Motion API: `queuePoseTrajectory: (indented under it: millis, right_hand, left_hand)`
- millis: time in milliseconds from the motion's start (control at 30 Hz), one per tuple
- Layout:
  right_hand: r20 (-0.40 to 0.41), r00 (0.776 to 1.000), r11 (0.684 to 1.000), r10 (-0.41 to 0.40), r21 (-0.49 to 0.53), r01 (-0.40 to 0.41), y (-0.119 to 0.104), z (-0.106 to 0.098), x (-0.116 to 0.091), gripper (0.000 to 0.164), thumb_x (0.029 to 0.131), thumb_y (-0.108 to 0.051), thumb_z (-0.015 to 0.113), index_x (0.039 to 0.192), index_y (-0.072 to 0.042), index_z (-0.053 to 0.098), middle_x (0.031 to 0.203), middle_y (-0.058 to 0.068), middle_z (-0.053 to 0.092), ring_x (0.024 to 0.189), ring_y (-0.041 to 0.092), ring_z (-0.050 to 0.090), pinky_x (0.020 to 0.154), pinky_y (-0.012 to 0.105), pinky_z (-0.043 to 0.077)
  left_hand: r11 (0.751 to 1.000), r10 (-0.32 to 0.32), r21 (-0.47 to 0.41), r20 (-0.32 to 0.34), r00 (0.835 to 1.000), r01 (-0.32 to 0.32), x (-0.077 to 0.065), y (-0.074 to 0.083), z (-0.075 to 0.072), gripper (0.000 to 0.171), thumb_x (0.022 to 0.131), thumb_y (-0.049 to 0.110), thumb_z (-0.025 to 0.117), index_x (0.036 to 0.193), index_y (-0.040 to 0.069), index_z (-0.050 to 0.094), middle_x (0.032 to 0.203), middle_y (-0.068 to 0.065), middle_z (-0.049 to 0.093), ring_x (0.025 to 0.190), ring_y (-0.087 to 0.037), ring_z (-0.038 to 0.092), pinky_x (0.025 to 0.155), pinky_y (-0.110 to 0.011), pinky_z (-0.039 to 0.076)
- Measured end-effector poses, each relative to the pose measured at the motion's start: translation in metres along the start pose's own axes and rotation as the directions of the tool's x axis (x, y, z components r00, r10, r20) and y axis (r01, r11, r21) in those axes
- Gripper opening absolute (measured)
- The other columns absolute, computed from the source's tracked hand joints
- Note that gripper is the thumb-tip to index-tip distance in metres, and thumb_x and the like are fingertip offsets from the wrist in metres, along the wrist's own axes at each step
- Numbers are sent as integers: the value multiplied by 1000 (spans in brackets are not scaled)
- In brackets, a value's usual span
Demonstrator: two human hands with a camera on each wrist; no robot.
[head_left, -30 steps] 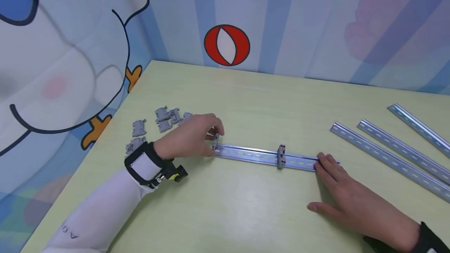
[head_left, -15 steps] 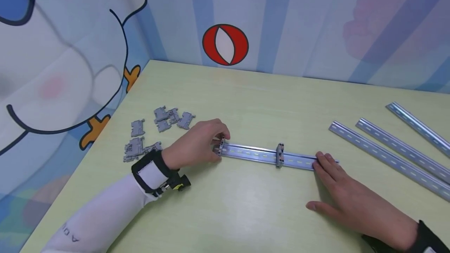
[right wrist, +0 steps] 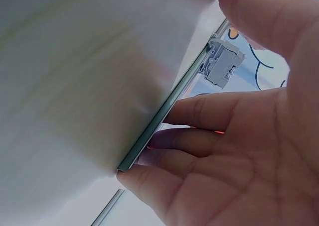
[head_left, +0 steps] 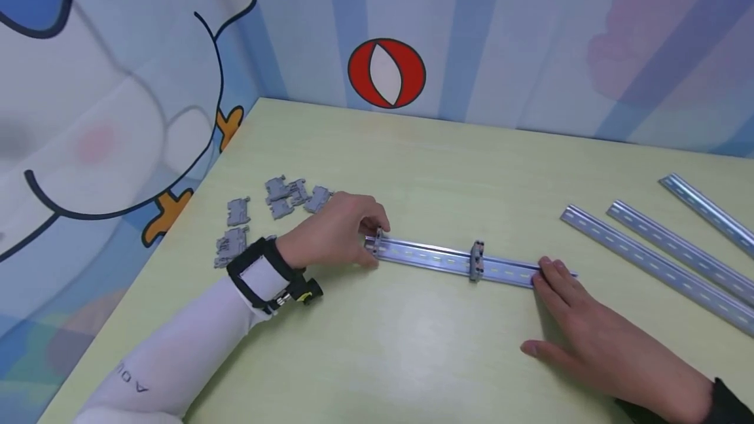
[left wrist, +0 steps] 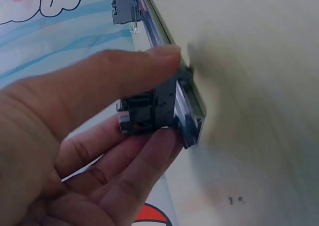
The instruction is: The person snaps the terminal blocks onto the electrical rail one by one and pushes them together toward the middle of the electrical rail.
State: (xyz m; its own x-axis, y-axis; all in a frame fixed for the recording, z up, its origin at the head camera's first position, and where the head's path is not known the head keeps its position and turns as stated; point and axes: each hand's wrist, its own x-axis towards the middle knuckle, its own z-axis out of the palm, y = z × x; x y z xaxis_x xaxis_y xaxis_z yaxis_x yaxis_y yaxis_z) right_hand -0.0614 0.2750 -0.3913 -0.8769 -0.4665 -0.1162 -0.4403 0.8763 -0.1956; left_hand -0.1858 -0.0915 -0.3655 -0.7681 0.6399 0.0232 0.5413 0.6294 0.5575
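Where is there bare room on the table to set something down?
Free: the table between the central rail and the printed backdrop; also the near side, between the white sleeve and right grip. Crowded: left, around the loose gray modules; right, among the three other rails.

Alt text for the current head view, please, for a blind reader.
A left hand pinches a gray block at one end of a metal rail while the right hand touches the other end. A second block sits on the rail between the hands. Loose blocks lie to the left on the table, three more rails to the right.
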Motion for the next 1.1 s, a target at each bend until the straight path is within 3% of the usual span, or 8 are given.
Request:
queuePoseTrajectory:
  millis: [267, 567, 900, 1100]
  right_hand:
    - [-3, 1000, 1000, 12, 28, -12, 1, 1, -3, 98, 88, -64, 57, 149, 7, 28, 159, 25, 14, 144, 43, 20, 104, 58, 35]
    - [-34, 999, 1000, -9, 20, 10, -1, 0, -1, 97, 87, -65, 58, 147, 8, 33, 158, 26, 19, 142, 43, 26, 102, 58, 39]
    - [-7, 1000, 1000, -4, 7, 4, -2, 0, 1, 99, 86, -65, 59, 145, 9, 34, 157, 28, 20, 141, 46, 27, 103, 58, 37]
    - [-8, 1000, 1000, -3, 4, 3, -1, -1, 1, 99, 86, -65, 58, 146, 9, 33, 157, 28, 19, 141, 46, 26, 103, 59, 37]
  left_hand:
    - [999, -4, 51, 37, 999, 2, 4, 2, -4, 45, 64, 21, 92, 102, 13, 71, 91, 5, 68, 82, -14, 60, 73, -27, 49]
    - [992, -91, 94, 92, 992, 82, -1, 11, -7, 67, 69, 19, 90, 129, 7, 63, 110, -2, 67, 92, -11, 62, 82, -25, 52]
    - [990, -112, -72, 86, 990, 118, -5, 14, 0, 58, 71, 9, 87, 124, 4, 64, 106, -4, 69, 87, -7, 67, 78, -24, 55]
    - [991, -52, -122, 55, 997, 59, -2, 16, 9, 56, 73, 7, 85, 124, 2, 64, 107, -6, 67, 87, -9, 67, 75, -18, 54]
